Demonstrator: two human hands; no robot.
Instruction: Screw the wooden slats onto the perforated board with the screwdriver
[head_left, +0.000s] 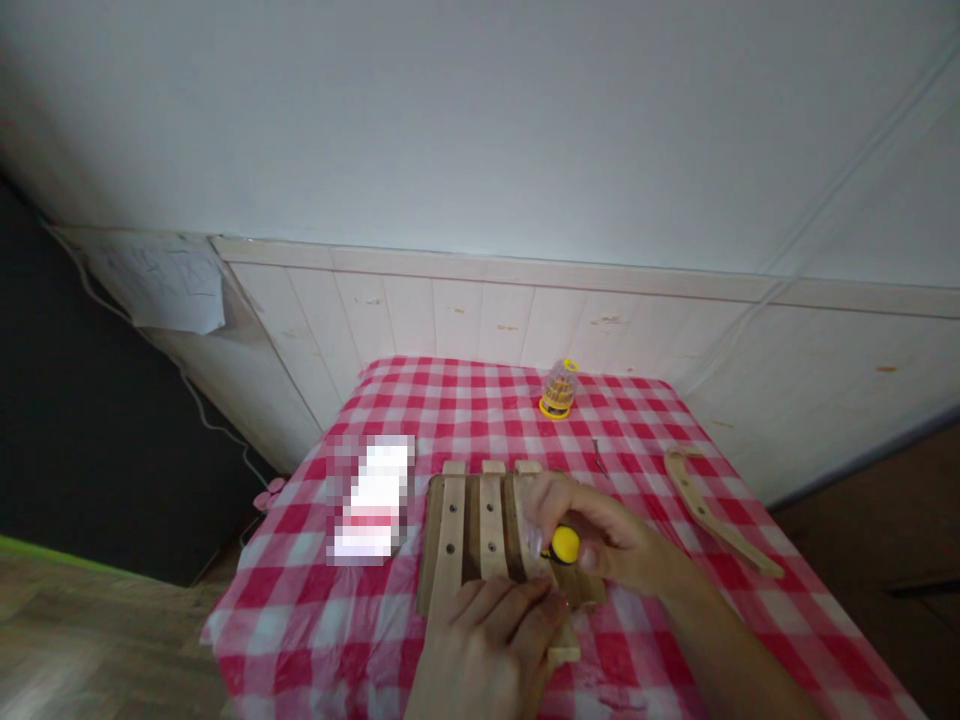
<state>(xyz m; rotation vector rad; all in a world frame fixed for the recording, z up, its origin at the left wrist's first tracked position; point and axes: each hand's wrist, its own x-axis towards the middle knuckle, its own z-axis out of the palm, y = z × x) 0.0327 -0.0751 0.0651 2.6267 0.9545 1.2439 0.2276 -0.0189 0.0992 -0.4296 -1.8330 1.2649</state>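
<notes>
A slatted wooden piece [451, 530] lies on the table, its light slats fixed across darker boards with dark screws. My left hand [499, 640] presses down on the near part of the slats, its fingers bent over the wood. Between the fingers and thumb of my right hand [600, 525] is a short screwdriver [565, 545] with a yellow and black handle, held over the rightmost slat. The screwdriver's tip is hidden. To the right, a curved wooden part [701, 512] with dark holes or screws lies apart from both hands.
A clear cone-shaped bit case [559, 390] with a yellow base stands at the back. A thin dark metal piece, perhaps a screw [599, 458], lies nearer. A blurred-out white rectangle [375, 495] is at left. The table [300, 620] has a red checked cloth; behind is a panelled wall [480, 315].
</notes>
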